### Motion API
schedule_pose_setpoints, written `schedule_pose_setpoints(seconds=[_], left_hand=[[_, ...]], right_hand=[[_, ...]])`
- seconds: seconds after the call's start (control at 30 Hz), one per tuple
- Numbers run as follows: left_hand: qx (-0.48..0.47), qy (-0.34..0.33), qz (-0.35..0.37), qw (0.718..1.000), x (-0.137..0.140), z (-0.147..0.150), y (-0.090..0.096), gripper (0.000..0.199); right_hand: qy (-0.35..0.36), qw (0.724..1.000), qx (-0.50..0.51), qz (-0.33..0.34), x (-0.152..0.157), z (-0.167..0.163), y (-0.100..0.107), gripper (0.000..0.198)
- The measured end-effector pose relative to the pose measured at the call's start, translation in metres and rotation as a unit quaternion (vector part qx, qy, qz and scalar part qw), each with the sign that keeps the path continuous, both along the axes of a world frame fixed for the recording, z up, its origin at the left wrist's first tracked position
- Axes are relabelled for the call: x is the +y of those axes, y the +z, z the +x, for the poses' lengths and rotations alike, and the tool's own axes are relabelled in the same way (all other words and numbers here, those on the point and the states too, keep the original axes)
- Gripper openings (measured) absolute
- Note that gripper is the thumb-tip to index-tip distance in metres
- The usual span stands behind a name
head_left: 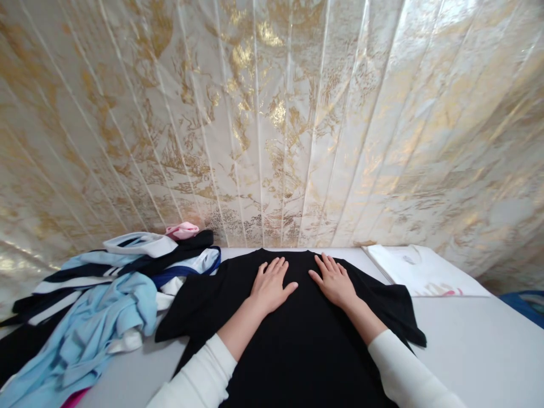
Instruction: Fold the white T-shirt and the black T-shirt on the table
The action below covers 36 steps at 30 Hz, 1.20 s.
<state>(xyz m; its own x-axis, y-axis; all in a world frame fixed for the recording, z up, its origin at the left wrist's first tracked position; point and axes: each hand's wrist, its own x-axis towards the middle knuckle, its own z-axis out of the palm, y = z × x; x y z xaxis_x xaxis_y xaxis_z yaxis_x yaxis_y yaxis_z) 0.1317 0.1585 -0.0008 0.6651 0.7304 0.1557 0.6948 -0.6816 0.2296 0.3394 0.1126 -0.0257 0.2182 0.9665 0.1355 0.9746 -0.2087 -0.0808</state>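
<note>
A black T-shirt [304,340] lies spread out on the white table, its neckline at the far edge and its short sleeves out to both sides. My left hand [273,286] rests flat on the upper left of the shirt, fingers stretched and thumb pointing right. On the upper right of it lies my right hand [334,279], also flat with fingers extended and thumb toward the middle. Neither hand grips the cloth. The shirt's lower part runs out of view at the bottom, partly behind my white-sleeved forearms.
A heap of clothes [97,311], light blue, black and white, fills the left side, with a pink piece [182,230] on top. Folded white garments [425,272] lie at the far right of the table [476,345]. A gold-patterned curtain [276,124] hangs behind. Something blue [525,306] shows beyond the right edge.
</note>
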Motion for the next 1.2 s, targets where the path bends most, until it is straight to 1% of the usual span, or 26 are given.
schedule_pose_setpoints(seconds=[0.07,0.13,0.33,0.43,0.5,0.63,0.7,0.77,0.83,0.87,0.93,1.0,1.03,1.07,1.1,1.2], left_hand=[[0.006,-0.002,0.001,1.000,0.002,-0.004,-0.001,0.064],[0.013,0.011,0.001,1.000,0.005,-0.010,-0.002,0.068],[0.034,0.119,0.013,0.992,0.032,-0.047,-0.005,0.067],[0.043,0.150,0.020,0.988,0.041,-0.063,-0.007,0.065],[0.050,0.144,0.022,0.988,0.045,-0.068,-0.008,0.064],[0.062,0.099,0.020,0.993,0.041,-0.071,-0.002,0.061],[0.064,0.082,0.020,0.994,0.030,-0.075,0.004,0.059],[0.065,0.077,0.022,0.995,0.010,-0.083,0.008,0.058],[0.065,0.076,0.021,0.995,-0.015,-0.096,0.009,0.060],[0.065,0.076,0.021,0.995,-0.027,-0.104,0.007,0.061],[0.063,0.075,0.032,0.995,-0.046,-0.120,0.001,0.062],[0.060,0.076,0.064,0.993,-0.057,-0.133,-0.006,0.059],[0.060,0.078,0.083,0.992,-0.058,-0.138,-0.009,0.057],[0.060,0.081,0.100,0.990,-0.057,-0.142,-0.011,0.056],[0.062,0.085,0.110,0.988,-0.055,-0.143,-0.012,0.054],[0.066,0.095,0.109,0.987,-0.048,-0.139,-0.010,0.053]], right_hand=[[-0.005,1.000,-0.003,-0.002,-0.001,0.003,0.001,0.065],[-0.003,1.000,-0.003,-0.004,-0.001,0.003,0.001,0.065],[0.018,1.000,-0.002,-0.009,-0.002,0.009,0.004,0.063],[0.024,1.000,0.000,-0.009,-0.003,0.012,0.004,0.062],[0.023,1.000,0.002,-0.009,-0.003,0.011,0.003,0.063],[0.020,1.000,0.009,-0.010,-0.002,0.010,0.006,0.063],[0.023,1.000,0.016,-0.013,-0.002,0.010,0.012,0.063],[0.030,0.999,0.027,-0.019,-0.007,0.007,0.019,0.062],[0.047,0.998,0.038,-0.023,-0.022,0.000,0.026,0.060],[0.067,0.997,0.044,-0.023,-0.034,-0.006,0.028,0.060],[0.130,0.990,0.052,-0.019,-0.066,-0.019,0.028,0.060],[0.202,0.978,0.054,-0.014,-0.101,-0.028,0.023,0.061],[0.222,0.974,0.049,-0.013,-0.116,-0.029,0.019,0.061],[0.226,0.973,0.041,-0.013,-0.129,-0.027,0.016,0.061],[0.213,0.977,0.030,-0.013,-0.138,-0.021,0.012,0.062],[0.138,0.990,-0.008,-0.011,-0.149,0.007,0.006,0.065]])
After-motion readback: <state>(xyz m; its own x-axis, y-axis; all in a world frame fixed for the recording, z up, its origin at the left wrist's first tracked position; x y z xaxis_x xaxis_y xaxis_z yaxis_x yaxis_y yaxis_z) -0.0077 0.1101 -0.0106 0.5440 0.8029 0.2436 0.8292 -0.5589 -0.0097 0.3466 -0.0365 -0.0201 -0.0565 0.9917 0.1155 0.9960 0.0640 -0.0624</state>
